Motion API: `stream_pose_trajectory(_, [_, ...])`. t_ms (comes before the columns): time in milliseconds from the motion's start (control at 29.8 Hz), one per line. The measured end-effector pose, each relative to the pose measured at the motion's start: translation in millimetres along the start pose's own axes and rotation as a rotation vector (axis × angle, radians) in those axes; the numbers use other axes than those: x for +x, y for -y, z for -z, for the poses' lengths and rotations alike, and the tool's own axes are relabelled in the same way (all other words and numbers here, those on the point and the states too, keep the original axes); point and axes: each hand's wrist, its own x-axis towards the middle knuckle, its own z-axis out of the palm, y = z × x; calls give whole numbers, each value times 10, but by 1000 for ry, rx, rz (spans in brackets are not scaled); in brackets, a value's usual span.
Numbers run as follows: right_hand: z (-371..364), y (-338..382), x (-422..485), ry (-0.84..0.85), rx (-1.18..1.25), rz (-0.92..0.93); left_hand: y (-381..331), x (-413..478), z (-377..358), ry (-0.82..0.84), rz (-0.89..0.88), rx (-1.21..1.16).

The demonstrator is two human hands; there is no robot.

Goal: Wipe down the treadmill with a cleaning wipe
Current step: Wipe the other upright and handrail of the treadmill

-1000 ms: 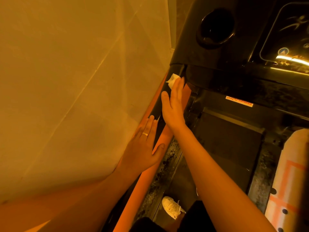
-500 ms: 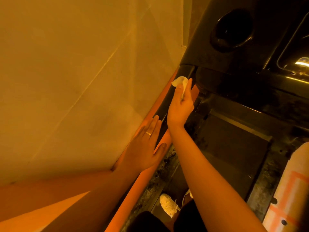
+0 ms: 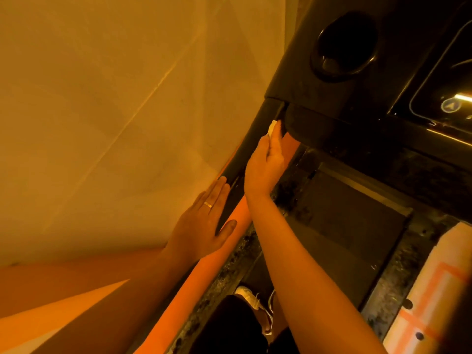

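Workout space, this: treadmill (image 3: 344, 221) with cup holder (image 3: 344, 44) and lit console panel (image 3: 439, 98). Plain wall (image 3: 102, 98) right alongside.

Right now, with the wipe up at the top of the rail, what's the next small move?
Probably draw the wipe down the black rail toward the left hand: the right hand holds it at the rail's top end, against the console.

Single head cam, wide-angle, aimed steeply down and slightly forward. Close in: wall (image 3: 102, 123) fills frame left, treadmill console (image 3: 293, 72) upper right, shoe (image 3: 245, 295) bottom centre.
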Motion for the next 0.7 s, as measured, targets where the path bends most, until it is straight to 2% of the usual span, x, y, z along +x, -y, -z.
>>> stream_pose_trajectory(235, [76, -142, -123, 200, -108, 124, -12, 8, 10, 22, 22, 15])
stream_pose_trajectory(470, [71, -87, 72, 189, -101, 93, -37, 16, 33, 31, 26, 17])
stream_pose_trajectory(705, [146, -244, -227, 288, -133, 86, -30, 22, 25, 10, 16, 3])
